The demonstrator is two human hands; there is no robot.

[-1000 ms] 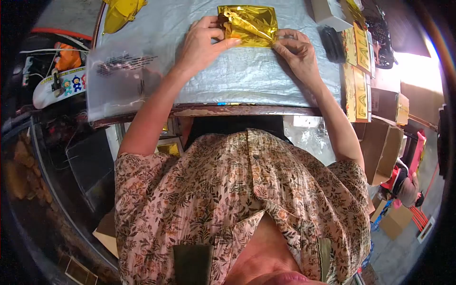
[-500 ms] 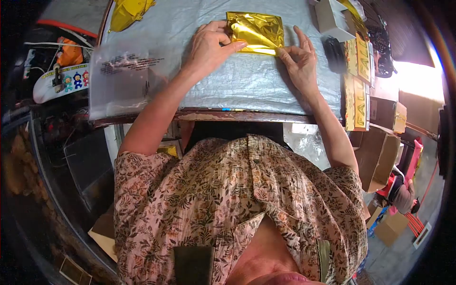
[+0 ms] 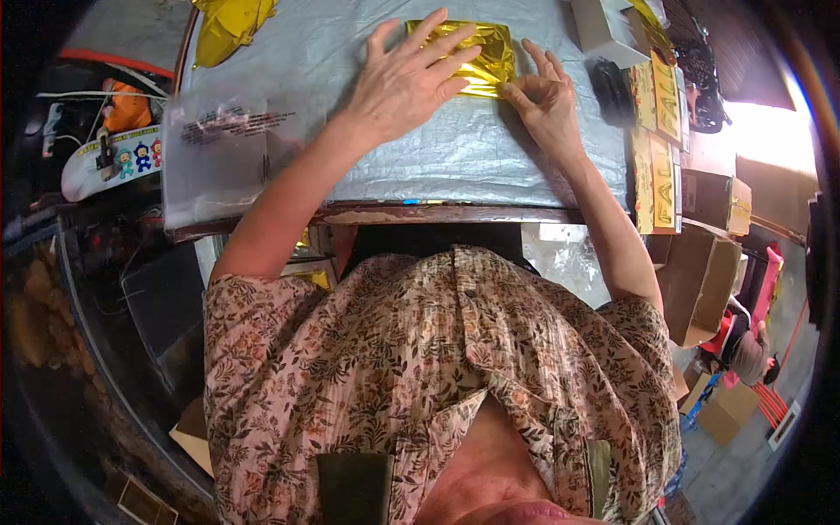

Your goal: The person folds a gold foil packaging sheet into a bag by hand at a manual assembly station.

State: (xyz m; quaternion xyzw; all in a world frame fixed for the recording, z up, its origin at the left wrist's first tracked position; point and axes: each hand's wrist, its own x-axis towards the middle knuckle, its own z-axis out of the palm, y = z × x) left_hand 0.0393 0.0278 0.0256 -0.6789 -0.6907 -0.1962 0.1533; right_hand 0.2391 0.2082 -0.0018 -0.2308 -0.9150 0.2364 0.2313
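A folded piece of shiny gold foil lies at the far side of the table, wrinkled and roughly square. My left hand is over its left half with fingers spread, hiding part of it. At the lower right corner, my right hand pinches the foil's edge between thumb and forefinger, its other fingers raised. A clear plastic bag with printed text lies to the left of my left arm.
Crumpled gold foil lies at the table's far left. A white box, a dark object and boxes lettered FALL line the right side. Cardboard boxes stand beyond, with a person further off.
My left hand has let go of the foil's left side, opened and spread across it. The foil has shifted slightly left; my right hand stays at its corner.
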